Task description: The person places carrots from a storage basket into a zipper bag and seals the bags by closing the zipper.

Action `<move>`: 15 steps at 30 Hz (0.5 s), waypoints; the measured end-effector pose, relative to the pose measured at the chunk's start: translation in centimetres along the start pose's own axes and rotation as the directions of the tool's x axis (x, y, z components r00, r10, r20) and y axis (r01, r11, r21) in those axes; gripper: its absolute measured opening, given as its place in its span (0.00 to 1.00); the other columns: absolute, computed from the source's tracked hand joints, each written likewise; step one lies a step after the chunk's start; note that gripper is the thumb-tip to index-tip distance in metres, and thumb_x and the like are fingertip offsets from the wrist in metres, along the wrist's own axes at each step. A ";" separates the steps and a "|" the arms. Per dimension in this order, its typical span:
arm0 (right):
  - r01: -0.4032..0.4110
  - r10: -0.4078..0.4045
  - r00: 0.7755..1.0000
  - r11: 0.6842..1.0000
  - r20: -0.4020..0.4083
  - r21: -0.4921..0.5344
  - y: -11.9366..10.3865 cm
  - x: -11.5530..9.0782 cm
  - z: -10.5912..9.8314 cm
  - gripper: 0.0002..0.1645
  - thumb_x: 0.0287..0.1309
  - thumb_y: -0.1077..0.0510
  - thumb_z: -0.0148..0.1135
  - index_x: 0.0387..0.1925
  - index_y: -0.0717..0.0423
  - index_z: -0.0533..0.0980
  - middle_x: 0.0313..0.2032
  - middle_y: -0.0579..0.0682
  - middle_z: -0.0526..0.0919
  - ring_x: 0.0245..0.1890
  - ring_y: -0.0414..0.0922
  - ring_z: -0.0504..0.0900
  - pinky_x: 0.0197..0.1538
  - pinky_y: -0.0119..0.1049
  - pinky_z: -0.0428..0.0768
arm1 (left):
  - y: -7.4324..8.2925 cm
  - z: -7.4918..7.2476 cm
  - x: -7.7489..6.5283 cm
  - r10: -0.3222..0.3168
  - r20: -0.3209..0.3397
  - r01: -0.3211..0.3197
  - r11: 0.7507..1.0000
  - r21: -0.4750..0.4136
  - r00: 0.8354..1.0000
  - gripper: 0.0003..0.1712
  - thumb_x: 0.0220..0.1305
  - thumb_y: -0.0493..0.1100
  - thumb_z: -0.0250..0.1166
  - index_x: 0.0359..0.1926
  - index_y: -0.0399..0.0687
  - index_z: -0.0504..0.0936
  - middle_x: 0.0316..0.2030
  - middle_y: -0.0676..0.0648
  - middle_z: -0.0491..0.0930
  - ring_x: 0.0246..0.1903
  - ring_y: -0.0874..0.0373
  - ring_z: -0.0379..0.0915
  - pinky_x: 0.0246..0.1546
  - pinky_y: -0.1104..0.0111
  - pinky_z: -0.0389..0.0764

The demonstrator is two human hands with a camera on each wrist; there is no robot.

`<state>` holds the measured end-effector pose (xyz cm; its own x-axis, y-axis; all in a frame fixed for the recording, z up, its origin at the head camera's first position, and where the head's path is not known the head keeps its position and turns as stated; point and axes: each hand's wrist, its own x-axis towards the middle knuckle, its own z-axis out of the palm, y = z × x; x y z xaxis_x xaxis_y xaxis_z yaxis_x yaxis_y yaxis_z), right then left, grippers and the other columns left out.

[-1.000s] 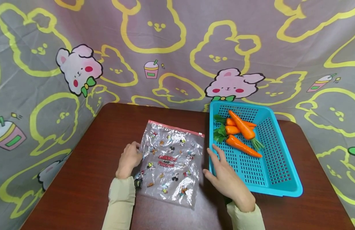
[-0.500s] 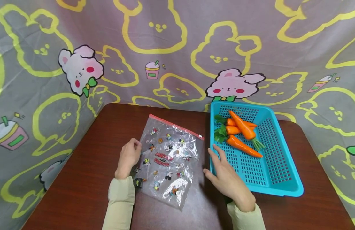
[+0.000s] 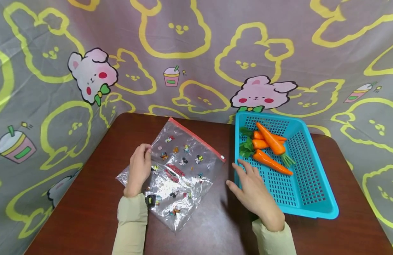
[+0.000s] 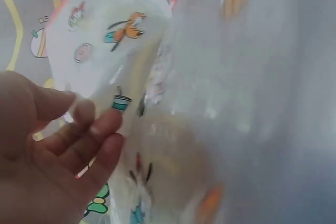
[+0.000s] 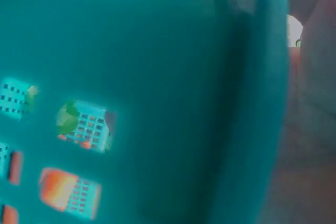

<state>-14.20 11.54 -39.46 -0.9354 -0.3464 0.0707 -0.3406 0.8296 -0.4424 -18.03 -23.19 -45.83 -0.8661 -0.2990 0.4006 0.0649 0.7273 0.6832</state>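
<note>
A clear zip bag (image 3: pixel 191 168) with small cartoon prints and a red zip strip lies skewed on the table, its left part lifted. My left hand (image 3: pixel 139 168) pinches the bag near its left edge; in the left wrist view the thumb and fingertips of that hand (image 4: pixel 63 135) meet on the film. My right hand (image 3: pixel 256 193) is at the left rim of a blue plastic basket (image 3: pixel 317 170), its fingers loosely spread. Whether they touch the rim is unclear. Several orange carrots (image 3: pixel 272 163) with green tops lie in the basket. The basket wall (image 5: pixel 131 51) fills most of the right wrist view.
The dark brown table (image 3: pixel 94 191) has rounded back corners. A grey cloth (image 3: pixel 196 67) with yellow bear outlines hangs behind it and on both sides. A small dark object (image 3: pixel 150 200) sits at my left wrist.
My left hand has moved slightly away and left, drawing the bag with it. The bag has turned clockwise and its left side has come up. My right hand and the basket have stayed in place.
</note>
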 end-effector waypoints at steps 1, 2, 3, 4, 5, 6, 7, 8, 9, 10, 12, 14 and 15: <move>0.006 -0.006 1.000 1.000 -0.007 -0.006 -0.1 0.1 -0.1 0.36 0.61 0.49 0.63 0.65 0.62 0.67 0.68 0.64 0.63 0.65 0.65 0.62 0.62 0.66 0.63 | 0.1 -0.1 0.1 0.008 -0.013 -0.008 1.000 -0.011 1.000 0.08 0.69 0.35 0.54 0.45 0.38 0.77 0.39 0.37 0.78 0.39 0.42 0.74 0.43 0.51 0.71; 0.014 -0.014 1.000 1.000 -0.018 -0.012 -0.1 0.1 -0.2 0.35 0.61 0.49 0.63 0.65 0.62 0.68 0.66 0.63 0.65 0.63 0.64 0.64 0.61 0.65 0.64 | 0.3 -0.2 0.1 0.014 -0.024 -0.015 1.000 -0.021 1.000 0.08 0.69 0.35 0.54 0.45 0.38 0.77 0.40 0.37 0.78 0.39 0.43 0.74 0.43 0.52 0.71; 0.019 -0.019 1.000 1.000 -0.025 -0.015 -0.2 0.2 -0.3 0.35 0.61 0.48 0.63 0.64 0.61 0.68 0.65 0.63 0.67 0.62 0.62 0.65 0.60 0.64 0.65 | 0.4 -0.3 0.2 0.024 -0.032 -0.025 0.999 -0.036 0.999 0.08 0.69 0.34 0.53 0.44 0.38 0.77 0.40 0.38 0.78 0.38 0.43 0.73 0.42 0.53 0.71; 0.022 -0.023 0.999 1.000 -0.031 -0.015 -0.2 0.2 -0.3 0.34 0.61 0.48 0.63 0.64 0.61 0.69 0.63 0.62 0.69 0.61 0.61 0.66 0.59 0.63 0.66 | 0.6 -0.4 0.2 0.031 -0.039 -0.032 0.999 -0.042 0.999 0.08 0.69 0.34 0.53 0.44 0.38 0.77 0.40 0.38 0.78 0.38 0.44 0.73 0.42 0.54 0.70; 0.024 -0.024 0.999 1.000 -0.034 -0.016 -0.3 0.3 -0.4 0.34 0.61 0.48 0.62 0.64 0.61 0.69 0.61 0.61 0.71 0.60 0.60 0.67 0.58 0.61 0.66 | 0.7 -0.5 0.2 0.039 -0.046 -0.041 0.998 -0.054 0.998 0.08 0.70 0.34 0.53 0.44 0.38 0.77 0.40 0.38 0.78 0.37 0.45 0.72 0.41 0.55 0.70; 0.024 -0.025 0.999 1.000 -0.036 -0.015 -0.4 0.3 -0.4 0.33 0.61 0.48 0.63 0.63 0.60 0.70 0.59 0.60 0.72 0.59 0.59 0.68 0.58 0.60 0.66 | 0.9 -0.7 0.2 0.044 -0.051 -0.047 0.997 -0.065 0.998 0.08 0.70 0.34 0.53 0.44 0.38 0.77 0.40 0.38 0.78 0.37 0.46 0.72 0.41 0.56 0.70; 0.024 -0.025 0.999 1.000 -0.036 -0.014 -0.4 0.3 -0.5 0.33 0.61 0.48 0.62 0.63 0.60 0.70 0.58 0.59 0.73 0.58 0.58 0.68 0.57 0.59 0.66 | 1.0 -0.8 0.2 0.046 -0.057 -0.050 0.996 -0.073 0.997 0.08 0.70 0.34 0.53 0.44 0.37 0.76 0.40 0.38 0.78 0.37 0.46 0.72 0.41 0.57 0.69; 0.027 -0.028 0.999 1.000 -0.038 -0.015 -0.5 0.3 -0.5 0.33 0.61 0.48 0.63 0.63 0.60 0.70 0.56 0.59 0.74 0.58 0.58 0.68 0.57 0.59 0.67 | 1.1 -0.9 0.2 0.044 -0.060 -0.049 0.995 -0.083 0.997 0.08 0.70 0.34 0.52 0.44 0.37 0.76 0.40 0.39 0.78 0.37 0.47 0.72 0.41 0.58 0.69; 0.028 -0.029 0.999 1.000 -0.037 -0.013 -0.6 0.3 -0.6 0.33 0.61 0.48 0.63 0.63 0.60 0.70 0.56 0.59 0.74 0.58 0.57 0.68 0.57 0.58 0.67 | 1.3 -1.0 0.2 0.041 -0.064 -0.047 0.994 -0.096 0.997 0.08 0.70 0.34 0.52 0.44 0.37 0.76 0.40 0.39 0.77 0.38 0.47 0.72 0.41 0.58 0.69; 0.032 -0.032 0.999 0.999 -0.038 -0.011 -0.7 0.4 -0.6 0.33 0.61 0.48 0.63 0.63 0.60 0.70 0.56 0.58 0.74 0.58 0.57 0.68 0.57 0.58 0.67 | 1.4 -1.2 0.1 0.035 -0.067 -0.042 0.993 -0.106 0.997 0.08 0.70 0.34 0.52 0.44 0.37 0.76 0.41 0.39 0.77 0.38 0.47 0.71 0.42 0.59 0.68; 0.041 -0.042 0.998 0.999 -0.046 -0.006 -0.9 0.4 -0.7 0.34 0.61 0.47 0.63 0.63 0.60 0.70 0.56 0.58 0.74 0.57 0.56 0.69 0.57 0.57 0.67 | 1.8 -1.5 0.1 0.018 -0.071 -0.027 0.991 -0.128 0.997 0.08 0.70 0.34 0.52 0.44 0.37 0.76 0.41 0.38 0.77 0.39 0.47 0.71 0.42 0.59 0.68; 0.051 -0.051 0.997 0.999 -0.057 0.003 -1.1 0.5 -0.7 0.34 0.61 0.47 0.63 0.64 0.60 0.69 0.55 0.57 0.75 0.56 0.55 0.69 0.57 0.57 0.68 | 2.1 -1.8 0.0 0.002 -0.071 -0.012 0.989 -0.146 0.997 0.08 0.70 0.35 0.52 0.44 0.38 0.76 0.41 0.38 0.76 0.39 0.47 0.71 0.43 0.60 0.67; 0.053 -0.053 0.997 0.999 -0.060 0.009 -1.3 0.5 -0.8 0.34 0.61 0.47 0.63 0.64 0.60 0.69 0.55 0.57 0.75 0.56 0.54 0.70 0.56 0.56 0.68 | 2.2 -1.9 -0.1 -0.005 -0.071 -0.006 0.988 -0.157 0.997 0.08 0.70 0.35 0.52 0.44 0.38 0.76 0.42 0.38 0.76 0.40 0.47 0.71 0.43 0.61 0.67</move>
<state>-14.34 10.67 -38.17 -0.9202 -0.3627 0.1473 -0.3891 0.8061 -0.4459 -16.89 -22.76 -43.18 -0.8291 -0.3458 0.4393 0.1471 0.6232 0.7681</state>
